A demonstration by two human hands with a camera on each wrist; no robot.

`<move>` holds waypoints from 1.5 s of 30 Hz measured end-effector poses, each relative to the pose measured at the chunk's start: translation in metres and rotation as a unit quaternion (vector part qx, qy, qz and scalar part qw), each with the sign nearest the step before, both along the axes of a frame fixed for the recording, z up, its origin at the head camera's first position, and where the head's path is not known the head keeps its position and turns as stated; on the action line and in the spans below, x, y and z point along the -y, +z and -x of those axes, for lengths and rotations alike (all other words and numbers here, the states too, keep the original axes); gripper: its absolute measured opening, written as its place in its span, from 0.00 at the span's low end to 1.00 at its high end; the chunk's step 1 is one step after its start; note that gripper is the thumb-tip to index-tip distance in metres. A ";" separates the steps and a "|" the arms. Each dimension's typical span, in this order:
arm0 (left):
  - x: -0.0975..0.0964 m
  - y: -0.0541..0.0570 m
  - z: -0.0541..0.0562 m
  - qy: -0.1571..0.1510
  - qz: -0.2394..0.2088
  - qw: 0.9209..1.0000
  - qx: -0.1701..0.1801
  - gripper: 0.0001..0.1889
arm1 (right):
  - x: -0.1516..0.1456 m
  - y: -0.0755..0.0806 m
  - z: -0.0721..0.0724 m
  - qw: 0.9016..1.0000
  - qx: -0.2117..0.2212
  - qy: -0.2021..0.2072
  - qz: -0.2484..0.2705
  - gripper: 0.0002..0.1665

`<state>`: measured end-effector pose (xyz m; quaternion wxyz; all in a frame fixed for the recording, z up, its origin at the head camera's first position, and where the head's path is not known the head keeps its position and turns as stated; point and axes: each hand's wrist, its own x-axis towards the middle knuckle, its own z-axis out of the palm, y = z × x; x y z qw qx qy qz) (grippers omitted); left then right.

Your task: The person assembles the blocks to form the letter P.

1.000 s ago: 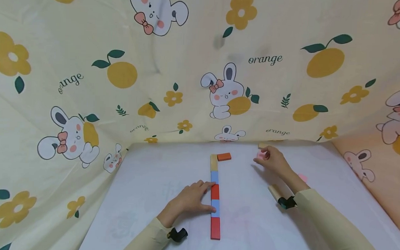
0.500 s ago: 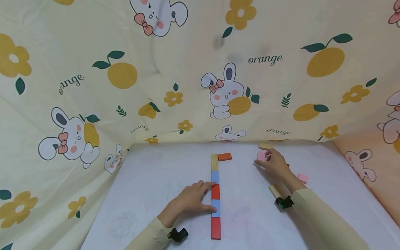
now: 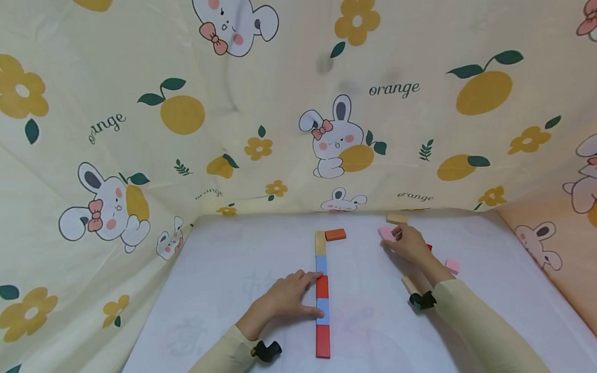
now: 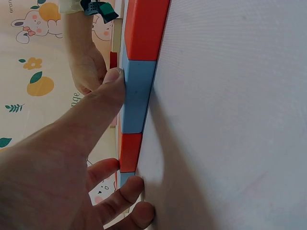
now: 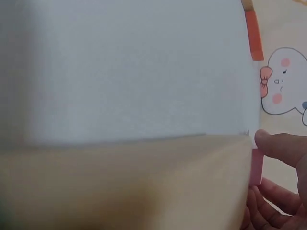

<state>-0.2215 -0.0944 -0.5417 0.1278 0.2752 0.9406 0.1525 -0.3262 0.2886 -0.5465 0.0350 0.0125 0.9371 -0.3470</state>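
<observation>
In the head view, a straight row of flat blocks runs away from me: a red block nearest, then a blue block, a red block, another blue block and a wood-coloured block. An orange block lies crosswise at the row's far end. My left hand rests along the left side, thumb touching the nearer blue block and a fingertip at the middle red one. At the back right, my right hand pinches a pink block between thumb and fingers.
Behind the right hand lies a wood-coloured block. Another pink block, a partly hidden red block and a wooden piece lie about the right forearm. A patterned cloth hangs behind the white table.
The pink block at my right hand has turned and shifted slightly left and nearer. The right forearm has moved a little left. My left hand stays against the row.
</observation>
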 end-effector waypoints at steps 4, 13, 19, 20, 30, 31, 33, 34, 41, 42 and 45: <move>0.000 -0.001 -0.001 0.004 0.000 1.000 0.004 0.51 | 0.001 0.001 0.001 1.000 0.002 0.012 -0.006 0.27; 0.001 0.000 0.000 0.002 0.001 1.000 0.001 0.51 | 0.008 0.012 0.005 0.998 -0.001 0.062 0.019 0.24; 0.000 0.000 -0.001 0.009 0.000 1.000 0.008 0.51 | 0.016 0.014 0.011 0.995 0.018 0.095 0.035 0.21; 0.001 0.000 -0.001 0.009 0.002 1.000 0.009 0.51 | 0.017 0.014 0.013 0.994 0.021 0.098 0.037 0.21; 0.001 -0.002 0.003 0.008 0.006 1.000 0.010 0.51 | 0.038 0.012 0.026 0.993 0.037 0.098 0.046 0.21; 0.001 -0.002 0.003 0.008 0.005 1.000 0.011 0.51 | 0.040 0.012 0.026 0.993 0.040 0.098 0.045 0.21; 0.001 -0.002 0.002 0.007 0.002 1.000 0.013 0.51 | 0.044 0.011 0.028 0.993 0.048 0.098 0.040 0.22; 0.001 -0.002 0.002 0.007 0.001 1.000 0.014 0.51 | 0.045 0.011 0.028 0.993 0.052 0.097 0.039 0.22; 0.000 0.000 0.001 0.007 0.002 1.000 0.007 0.50 | 0.051 0.010 0.031 0.994 0.058 0.095 0.023 0.21; 0.000 0.000 0.001 0.007 0.002 1.000 0.006 0.50 | 0.051 0.009 0.032 0.993 0.056 0.098 0.021 0.21; 0.000 0.001 0.001 0.005 0.002 1.000 0.006 0.51 | 0.051 0.008 0.034 0.993 0.051 0.102 0.019 0.21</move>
